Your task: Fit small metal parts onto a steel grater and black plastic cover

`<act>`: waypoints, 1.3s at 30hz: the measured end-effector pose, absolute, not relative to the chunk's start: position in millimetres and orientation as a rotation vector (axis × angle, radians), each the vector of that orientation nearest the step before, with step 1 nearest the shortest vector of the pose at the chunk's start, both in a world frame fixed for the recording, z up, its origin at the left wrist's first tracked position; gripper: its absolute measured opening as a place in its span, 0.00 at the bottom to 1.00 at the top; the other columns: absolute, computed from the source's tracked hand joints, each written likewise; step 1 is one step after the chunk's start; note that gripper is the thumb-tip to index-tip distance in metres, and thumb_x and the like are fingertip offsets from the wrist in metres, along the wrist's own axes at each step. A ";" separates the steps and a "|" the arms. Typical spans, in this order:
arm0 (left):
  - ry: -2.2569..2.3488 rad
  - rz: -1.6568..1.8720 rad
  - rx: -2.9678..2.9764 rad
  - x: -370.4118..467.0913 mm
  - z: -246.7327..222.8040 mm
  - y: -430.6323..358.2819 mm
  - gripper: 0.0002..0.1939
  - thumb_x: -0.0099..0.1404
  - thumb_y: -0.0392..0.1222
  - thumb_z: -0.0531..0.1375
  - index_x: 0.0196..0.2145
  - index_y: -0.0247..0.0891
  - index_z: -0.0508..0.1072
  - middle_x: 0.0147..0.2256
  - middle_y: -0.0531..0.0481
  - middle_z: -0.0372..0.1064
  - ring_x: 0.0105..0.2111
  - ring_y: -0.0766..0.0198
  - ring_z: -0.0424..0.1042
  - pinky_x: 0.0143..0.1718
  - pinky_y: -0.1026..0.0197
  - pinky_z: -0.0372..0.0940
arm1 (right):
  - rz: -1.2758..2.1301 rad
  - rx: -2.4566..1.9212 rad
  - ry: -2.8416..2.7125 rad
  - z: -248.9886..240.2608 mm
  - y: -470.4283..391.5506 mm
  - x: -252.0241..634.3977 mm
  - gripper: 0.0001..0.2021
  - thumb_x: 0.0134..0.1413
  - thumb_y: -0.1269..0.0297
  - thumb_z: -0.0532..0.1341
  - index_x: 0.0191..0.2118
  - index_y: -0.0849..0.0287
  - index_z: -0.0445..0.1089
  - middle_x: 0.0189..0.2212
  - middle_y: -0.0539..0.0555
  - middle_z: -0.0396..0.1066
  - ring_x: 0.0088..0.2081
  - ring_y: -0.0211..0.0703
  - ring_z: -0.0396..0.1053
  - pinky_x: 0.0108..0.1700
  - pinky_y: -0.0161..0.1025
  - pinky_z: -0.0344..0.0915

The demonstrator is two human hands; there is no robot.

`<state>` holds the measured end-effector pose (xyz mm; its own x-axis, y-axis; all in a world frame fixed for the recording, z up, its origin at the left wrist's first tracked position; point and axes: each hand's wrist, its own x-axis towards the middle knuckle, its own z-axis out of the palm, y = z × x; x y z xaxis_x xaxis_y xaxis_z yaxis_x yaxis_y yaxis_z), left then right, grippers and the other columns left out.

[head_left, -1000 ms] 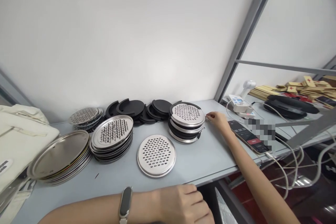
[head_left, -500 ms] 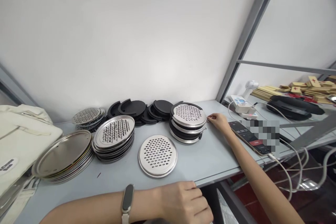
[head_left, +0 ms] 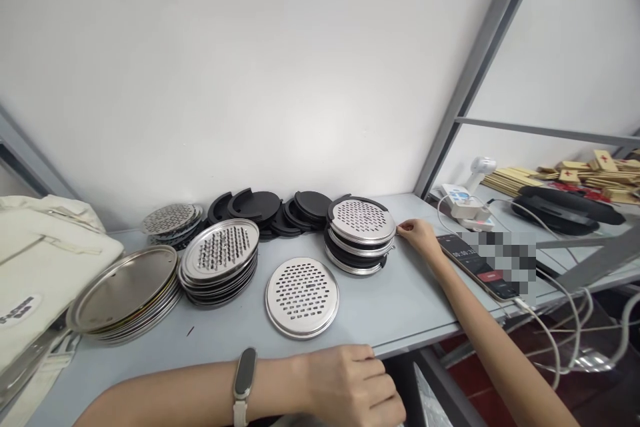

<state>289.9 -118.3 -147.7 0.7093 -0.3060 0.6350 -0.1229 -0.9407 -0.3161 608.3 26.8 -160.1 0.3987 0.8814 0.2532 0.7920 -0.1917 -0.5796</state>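
My left hand (head_left: 353,383), a band on its wrist, is curled at the front edge of the table; what it holds, if anything, is hidden. My right hand (head_left: 416,235) has its fingertips pinched together beside the right stack of graters and black holders (head_left: 361,220); anything between the fingertips is too small to make out. A round metal grater (head_left: 302,297) lies flat in front of that stack. Left of it stands a pile of round graters (head_left: 220,250) with raised teeth.
Plain metal discs (head_left: 123,290) are stacked at the left beside a cream bag (head_left: 45,267). Black round holders (head_left: 260,203) and a smaller grater pile (head_left: 170,220) lie near the wall. A phone (head_left: 480,267) with a cable lies right of my right forearm, before a metal post (head_left: 475,73).
The view has shifted slightly, so the objects appear a little farther right. Both hands keep nearly the same pose.
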 end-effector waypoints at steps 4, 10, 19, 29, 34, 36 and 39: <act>0.338 -1.054 -2.678 290.4 -149.3 -117.2 0.08 0.60 0.31 0.58 0.23 0.34 0.69 0.20 0.55 0.53 0.19 0.69 0.52 0.21 0.63 0.50 | 0.198 -1.988 -1.368 -159.5 26.5 606.6 0.08 0.40 0.64 0.63 0.20 0.64 0.73 0.19 0.57 0.72 0.26 0.47 0.70 0.30 0.37 0.58; 0.312 -1.083 -2.710 290.0 -147.7 -119.8 0.09 0.60 0.31 0.57 0.22 0.34 0.68 0.19 0.55 0.54 0.19 0.69 0.52 0.21 0.63 0.52 | 0.214 -1.860 -1.270 -152.2 18.9 605.1 0.12 0.38 0.58 0.63 0.21 0.65 0.73 0.16 0.55 0.70 0.23 0.44 0.67 0.26 0.36 0.57; -0.820 -1.538 -3.309 278.0 -81.8 -106.0 0.08 0.65 0.32 0.52 0.41 0.35 0.67 0.33 0.47 0.70 0.32 0.64 0.71 0.36 0.63 0.67 | 0.069 -1.202 -1.203 -90.8 -53.5 506.1 0.12 0.53 0.55 0.63 0.35 0.60 0.73 0.30 0.53 0.72 0.30 0.39 0.66 0.33 0.36 0.63; -1.419 -2.447 -3.239 263.7 -93.4 -53.9 0.13 0.69 0.49 0.54 0.44 0.37 0.65 0.36 0.50 0.68 0.28 0.68 0.73 0.31 0.64 0.70 | 0.361 -1.007 -1.595 -103.9 -58.7 403.5 0.03 0.60 0.63 0.59 0.35 0.55 0.69 0.26 0.50 0.64 0.29 0.40 0.63 0.32 0.37 0.62; -1.556 -2.226 -3.158 250.1 -105.1 -44.2 0.15 0.69 0.50 0.54 0.32 0.36 0.66 0.24 0.55 0.66 0.20 0.70 0.69 0.24 0.67 0.66 | 0.428 -0.981 -1.720 -124.4 -65.2 398.4 0.03 0.62 0.66 0.56 0.39 0.55 0.66 0.30 0.51 0.66 0.32 0.40 0.65 0.36 0.37 0.63; -1.612 -2.222 -3.110 245.2 -105.3 -43.0 0.15 0.69 0.51 0.54 0.33 0.35 0.67 0.24 0.55 0.66 0.20 0.70 0.69 0.23 0.68 0.66 | 0.470 -0.973 -1.743 -125.3 -73.6 399.4 0.05 0.62 0.67 0.54 0.42 0.55 0.65 0.32 0.51 0.68 0.34 0.40 0.67 0.38 0.37 0.64; -1.601 -2.230 -3.099 241.0 -102.0 -43.1 0.16 0.67 0.51 0.56 0.34 0.34 0.69 0.26 0.53 0.68 0.21 0.70 0.70 0.23 0.68 0.66 | 0.458 -0.989 -1.753 -115.7 -88.7 402.9 0.05 0.61 0.69 0.54 0.41 0.56 0.65 0.31 0.51 0.67 0.32 0.39 0.66 0.38 0.36 0.63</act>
